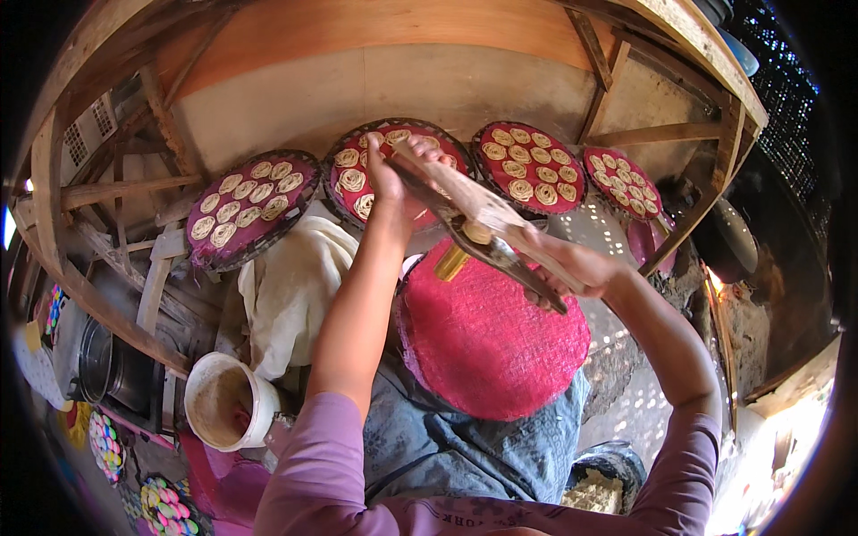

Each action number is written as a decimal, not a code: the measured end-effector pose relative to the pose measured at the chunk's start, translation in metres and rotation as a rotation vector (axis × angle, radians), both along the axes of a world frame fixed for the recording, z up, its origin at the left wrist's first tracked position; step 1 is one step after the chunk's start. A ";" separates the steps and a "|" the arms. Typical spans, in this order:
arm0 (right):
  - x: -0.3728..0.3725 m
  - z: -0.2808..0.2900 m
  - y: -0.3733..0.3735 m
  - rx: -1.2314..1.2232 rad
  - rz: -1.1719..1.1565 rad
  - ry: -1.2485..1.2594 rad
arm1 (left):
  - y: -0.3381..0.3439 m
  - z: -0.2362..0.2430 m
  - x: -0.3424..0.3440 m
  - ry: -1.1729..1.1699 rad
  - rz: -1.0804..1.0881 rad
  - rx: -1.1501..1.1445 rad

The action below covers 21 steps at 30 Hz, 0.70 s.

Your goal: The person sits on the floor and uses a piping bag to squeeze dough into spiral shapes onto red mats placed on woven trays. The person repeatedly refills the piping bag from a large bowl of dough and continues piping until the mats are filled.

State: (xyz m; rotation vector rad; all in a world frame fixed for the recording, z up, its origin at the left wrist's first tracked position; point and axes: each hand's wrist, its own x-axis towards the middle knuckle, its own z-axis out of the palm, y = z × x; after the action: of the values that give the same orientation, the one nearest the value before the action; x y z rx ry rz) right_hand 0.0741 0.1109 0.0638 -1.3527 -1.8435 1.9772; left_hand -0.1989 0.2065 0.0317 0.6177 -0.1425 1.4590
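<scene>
My left hand point(389, 174) grips the upper end of a long wooden press point(469, 196), and my right hand point(576, 272) holds its lower end, fingers curled round it. The press has a pale upper bar and a darker lower one, with a short brass cylinder point(451, 262) beneath and a pale round piece between them. Below it, on my lap, lies a round mat point(492, 344) covered in pink cloth. Behind the press, a round tray point(352, 156) carries coiled strands of pale dough, partly hidden by my hands.
More pink trays with dough coils point(255, 205) point(527, 165) point(626, 183) line the wooden frame point(107, 188). A white bucket point(228, 402) of pale mixture and a draped cloth point(295, 281) sit left. A black pan point(728, 241) with flame point(715, 284) is right; a dark basin point(603, 464) is lower right.
</scene>
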 end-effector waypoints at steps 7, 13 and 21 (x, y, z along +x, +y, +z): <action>-0.049 0.001 0.033 0.281 0.164 -0.295 | 0.054 -0.078 -0.040 -0.271 -0.091 -0.014; -0.050 0.021 0.019 0.252 0.198 -0.183 | 0.039 -0.072 -0.052 -0.245 -0.075 0.104; -0.053 0.013 0.025 0.377 0.112 -0.281 | 0.035 -0.041 -0.048 -0.214 0.014 0.051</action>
State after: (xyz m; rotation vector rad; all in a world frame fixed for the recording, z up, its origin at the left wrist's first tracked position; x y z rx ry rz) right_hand 0.0215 0.1362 0.0771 -1.4885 -2.3143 1.4313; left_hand -0.2470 0.2412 -0.0097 0.5036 -0.3438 1.5365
